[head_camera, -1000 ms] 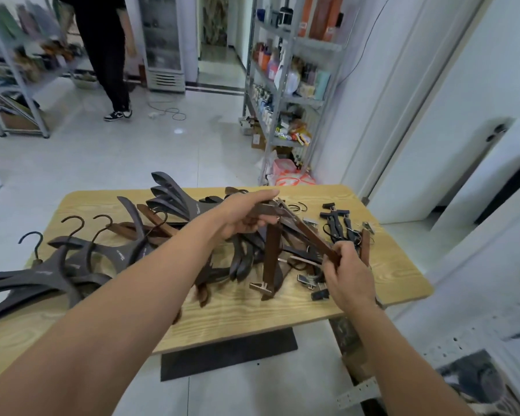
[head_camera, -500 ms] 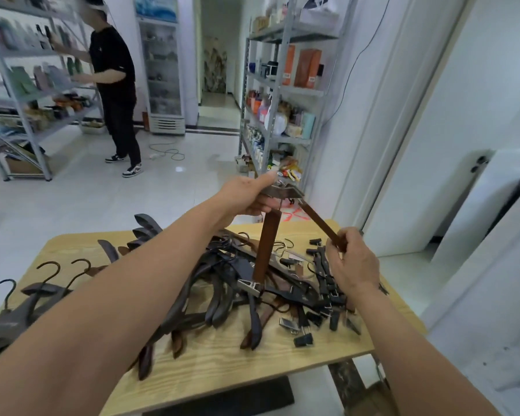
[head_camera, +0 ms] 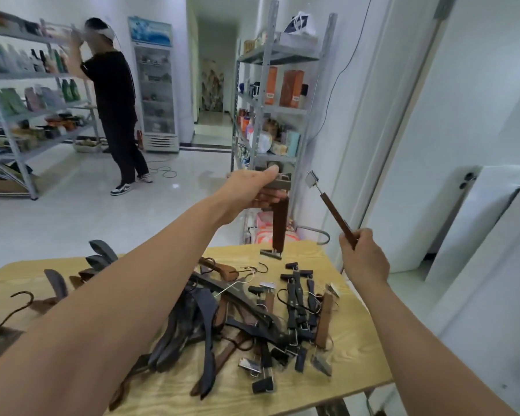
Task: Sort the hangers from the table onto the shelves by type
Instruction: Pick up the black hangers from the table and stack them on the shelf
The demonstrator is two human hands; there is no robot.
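Now apart: L grip (head_camera: 249, 190) holds upright clip hanger (head_camera: 280, 226), R grip (head_camera: 365, 262) holds tilted clip hanger (head_camera: 332, 210).

The upright clip hanger (head_camera: 280, 226) and the slanted clip hanger (head_camera: 335, 214) are both reddish-brown wood with silvery metal clips. The table (head_camera: 357, 349) is pale yellow with wavy grain. The piled hangers (head_camera: 204, 310) are charcoal and brown, the small clip hangers (head_camera: 294, 295) black. The shelf (head_camera: 270, 55) is grey, its boxes (head_camera: 291, 88) orange.

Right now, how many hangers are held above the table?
2. One brown clip hanger hangs upright from the left hand; a second brown hanger is tilted in the right hand.
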